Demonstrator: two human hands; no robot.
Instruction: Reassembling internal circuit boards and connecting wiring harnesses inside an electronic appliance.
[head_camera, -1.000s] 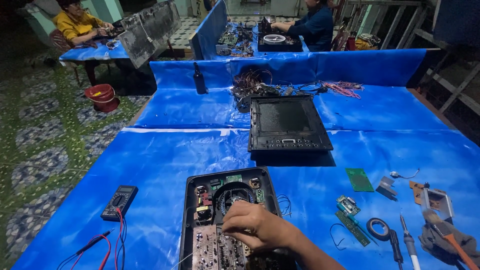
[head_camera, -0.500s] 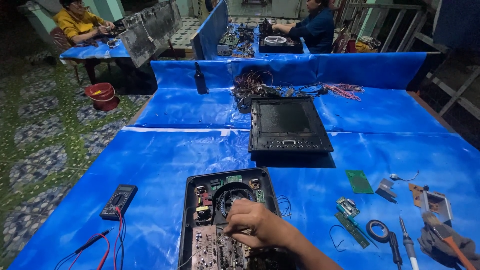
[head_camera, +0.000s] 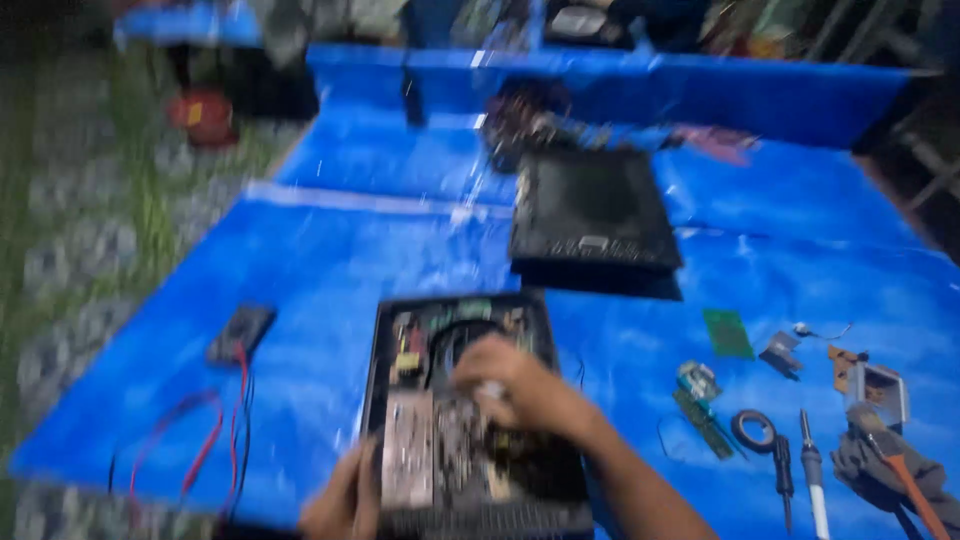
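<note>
We are looking at an electronics repair workshop. The blue plastic-sheeted surface carries an opened black appliance casing with its circuit boards and coil laid bare, and a second closed black flat-topped unit behind it. Beside them lie a dark handheld multimeter with red and black probe leads, a small green circuit board, a roll of black insulating tape and a slim soldering iron. Further blue-covered benches stand behind, heaped with tangled dark wiring. The view is blurred.
</note>
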